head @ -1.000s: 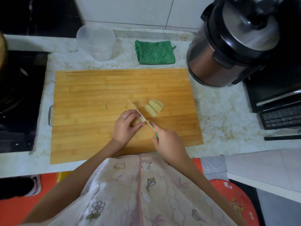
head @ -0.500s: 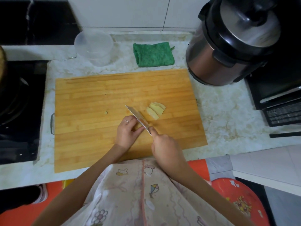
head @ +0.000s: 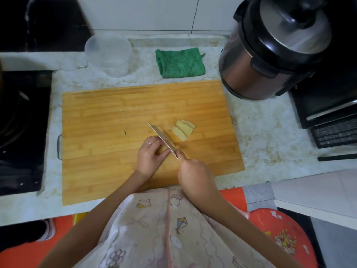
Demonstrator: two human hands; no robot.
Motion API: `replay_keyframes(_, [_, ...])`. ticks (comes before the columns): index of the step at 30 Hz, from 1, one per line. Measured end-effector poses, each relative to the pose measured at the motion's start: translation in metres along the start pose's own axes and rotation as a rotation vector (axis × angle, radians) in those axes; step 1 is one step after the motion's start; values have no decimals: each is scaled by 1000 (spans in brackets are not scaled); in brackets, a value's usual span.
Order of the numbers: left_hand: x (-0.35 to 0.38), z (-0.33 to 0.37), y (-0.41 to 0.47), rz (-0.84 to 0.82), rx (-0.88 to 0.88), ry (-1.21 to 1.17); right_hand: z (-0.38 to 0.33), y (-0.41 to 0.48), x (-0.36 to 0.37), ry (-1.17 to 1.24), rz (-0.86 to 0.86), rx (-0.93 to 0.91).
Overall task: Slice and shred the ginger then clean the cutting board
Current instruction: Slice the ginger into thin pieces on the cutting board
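Head view, ginger slices [head: 183,129]: pale yellow, fanned in a small overlapping pile right of frame centre, on the board just right of the blade and apart from it.
Head view, ginger piece: pinned under the left fingertips at frame centre, almost wholly hidden; shape and remaining length not tellable.
Handling, judged: light, firm and fibrous; likely damp and slippery on cut faces, prone to roll or skid under the edge. Best held from above with knuckles towards the blade and fingertips tucked back.
Knife [head: 163,139]: narrow blade slanting from upper left to lower right, flat side against the left knuckles, tip pointing to the upper left.
Left hand [head: 149,157]: palm down, fingers curled and clamped onto the ginger piece, thumb stretched towards the blade heel, ring on one finger.
Right hand [head: 193,175]: closed round the knife handle, which is hidden beneath it; forefinger reaching forward to the blade heel, wrist low near the board's front edge.
Cutting board [head: 116,113]: wooden, filling mid-frame; one stray ginger scrap [head: 123,133] left of the hands.
Green cloth [head: 179,62]: folded, above the board at upper centre, presumably for the wipe-down, untouched.
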State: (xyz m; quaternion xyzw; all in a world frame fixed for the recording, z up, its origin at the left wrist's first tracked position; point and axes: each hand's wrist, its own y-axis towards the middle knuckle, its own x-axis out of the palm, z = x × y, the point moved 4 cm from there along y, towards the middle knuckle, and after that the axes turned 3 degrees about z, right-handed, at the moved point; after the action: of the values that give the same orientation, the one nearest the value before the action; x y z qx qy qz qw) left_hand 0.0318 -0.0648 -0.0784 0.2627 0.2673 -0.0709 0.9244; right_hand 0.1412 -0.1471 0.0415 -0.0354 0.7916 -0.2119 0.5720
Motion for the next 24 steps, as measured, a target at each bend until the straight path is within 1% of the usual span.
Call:
replay_keyframes(14, [-2,0,0,30,-8,-46,6,1,2,108,-12,-16])
replay_keyframes(24, [-1,2,1,53,5,-62,9,3,9,98,-1,-20])
